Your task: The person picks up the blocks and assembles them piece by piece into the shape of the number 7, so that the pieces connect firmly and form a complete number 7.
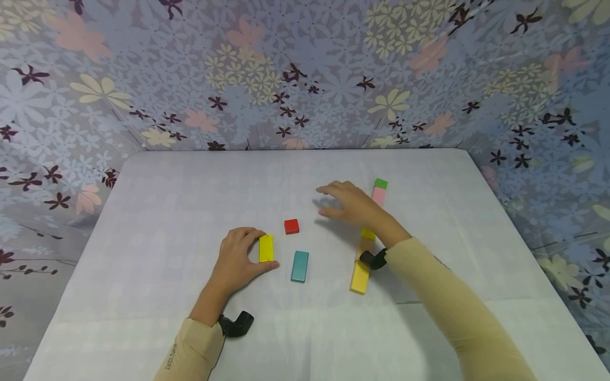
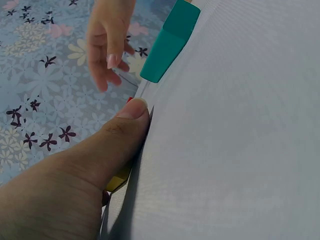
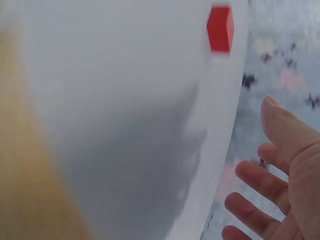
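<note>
My left hand pinches a yellow block by its two ends, thumb at the near end and fingertips at the far one. In the left wrist view the thumb hides most of that block. My right hand hovers above the table with fingers spread and nothing between them. Between the hands lie a small red block and a teal block. The red block also shows in the right wrist view, apart from the fingers.
A line of blocks runs under the right forearm: a green block, a pink block, a tan block and a yellow block among them. The forearm hides part of it. Flowered cloth stands behind the white table.
</note>
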Demonstrator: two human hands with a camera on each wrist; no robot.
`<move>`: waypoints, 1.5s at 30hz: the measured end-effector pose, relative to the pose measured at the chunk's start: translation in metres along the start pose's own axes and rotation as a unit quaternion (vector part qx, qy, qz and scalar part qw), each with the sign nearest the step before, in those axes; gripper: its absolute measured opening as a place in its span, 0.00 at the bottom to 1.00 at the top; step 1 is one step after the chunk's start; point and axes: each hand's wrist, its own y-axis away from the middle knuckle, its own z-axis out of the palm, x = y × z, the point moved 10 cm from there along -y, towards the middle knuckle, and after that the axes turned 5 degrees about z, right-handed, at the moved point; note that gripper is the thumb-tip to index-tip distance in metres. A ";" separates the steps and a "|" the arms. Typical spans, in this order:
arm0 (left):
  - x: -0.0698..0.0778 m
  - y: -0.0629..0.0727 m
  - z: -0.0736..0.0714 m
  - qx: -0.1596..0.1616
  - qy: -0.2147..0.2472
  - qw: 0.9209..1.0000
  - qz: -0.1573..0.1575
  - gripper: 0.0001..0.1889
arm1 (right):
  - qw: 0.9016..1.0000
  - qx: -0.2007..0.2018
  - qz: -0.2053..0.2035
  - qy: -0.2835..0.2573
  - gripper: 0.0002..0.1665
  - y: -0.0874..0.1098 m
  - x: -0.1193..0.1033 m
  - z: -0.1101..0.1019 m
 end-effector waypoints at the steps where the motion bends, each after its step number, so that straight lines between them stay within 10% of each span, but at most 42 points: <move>1: 0.000 0.000 0.000 0.000 -0.001 1.000 0.001 0.37 | 1.000 -0.008 -0.008 0.005 0.37 0.000 -0.008 0.004; 11: 0.001 -0.001 0.000 0.000 -0.007 1.000 0.004 0.37 | 0.994 -0.044 -0.077 0.063 0.33 0.000 -0.060 0.039; 24: 0.001 0.000 -0.002 0.003 -0.005 1.000 0.003 0.37 | 0.991 -0.034 -0.082 0.098 0.24 -0.007 -0.067 0.045; 45: -0.002 0.000 0.000 0.005 0.002 1.000 0.004 0.37 | 0.990 0.034 0.136 0.016 0.26 -0.013 0.088 -0.035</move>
